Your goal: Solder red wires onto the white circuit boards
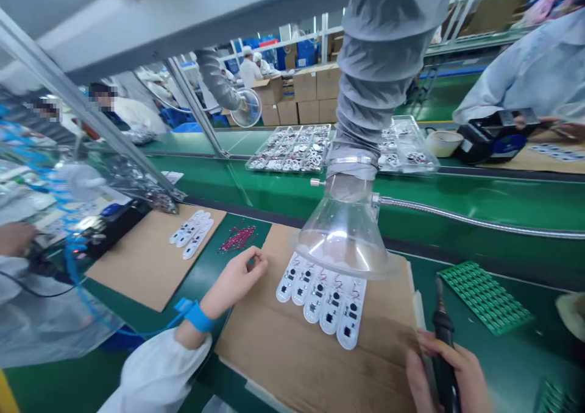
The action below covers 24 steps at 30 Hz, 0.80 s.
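Note:
My right hand [450, 370] grips a black soldering iron [443, 334], its tip pointing up and away, over the right edge of the cardboard sheet [315, 364]. My left hand [240, 276], with a blue wrist strap [198, 315], is at the sheet's left edge. Its fingers are curled with thumb and forefinger together; anything between them is hidden. Just beyond it lies a pile of thin red wires [237, 239]. Several white rounded circuit boards [326, 297] lie in a fanned row on the cardboard, red wires on their upper ends, which a clear fume hood [345, 242] partly covers.
Green panels of small boards [487, 297] lie on the right. Another cardboard sheet [146, 257] on the left bears several white boards [192, 230]. Trays of parts [292, 148] stand behind the grey duct [379, 53]. Co-workers sit at left and across; a metal hose [457, 215] runs rightward.

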{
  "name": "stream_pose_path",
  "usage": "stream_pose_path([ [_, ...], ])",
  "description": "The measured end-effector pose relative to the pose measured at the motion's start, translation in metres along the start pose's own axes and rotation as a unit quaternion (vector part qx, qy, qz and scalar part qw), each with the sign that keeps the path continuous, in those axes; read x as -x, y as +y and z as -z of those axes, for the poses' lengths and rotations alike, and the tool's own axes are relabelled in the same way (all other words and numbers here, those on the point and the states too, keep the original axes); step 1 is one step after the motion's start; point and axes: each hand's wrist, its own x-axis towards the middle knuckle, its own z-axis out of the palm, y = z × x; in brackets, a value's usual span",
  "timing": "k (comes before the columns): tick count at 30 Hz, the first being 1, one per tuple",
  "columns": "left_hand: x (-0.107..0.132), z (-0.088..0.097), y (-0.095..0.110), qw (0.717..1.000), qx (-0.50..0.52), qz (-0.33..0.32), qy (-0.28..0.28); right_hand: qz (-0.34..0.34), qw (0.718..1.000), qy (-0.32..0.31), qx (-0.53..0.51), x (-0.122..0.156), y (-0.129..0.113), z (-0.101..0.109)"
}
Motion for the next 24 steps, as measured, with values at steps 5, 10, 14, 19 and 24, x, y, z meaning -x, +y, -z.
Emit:
stream_pose_path([
  [5,0.023,-0.019,0.06,0.912,0.158,-0.053,-0.375,-0.028,1.0,0.0,0.001,-0.002,-0.016,0.0],
  [10,0.018,-0.065,0.091,0.874,0.159,-0.131,-0.441,-0.01,0.999,-0.033,-0.019,-0.002,-0.026,0.007],
  [14,0.014,-0.086,0.099,0.891,0.089,-0.212,-0.391,0.035,0.997,-0.07,-0.027,-0.004,-0.048,0.006],
  [19,0.01,-0.094,0.101,0.879,0.041,-0.265,-0.394,0.031,0.998,-0.057,-0.007,-0.008,-0.068,-0.009],
  [24,0.007,-0.051,0.109,0.88,-0.04,-0.31,-0.358,-0.008,1.0,-0.013,-0.001,-0.008,-0.057,-0.01],
])
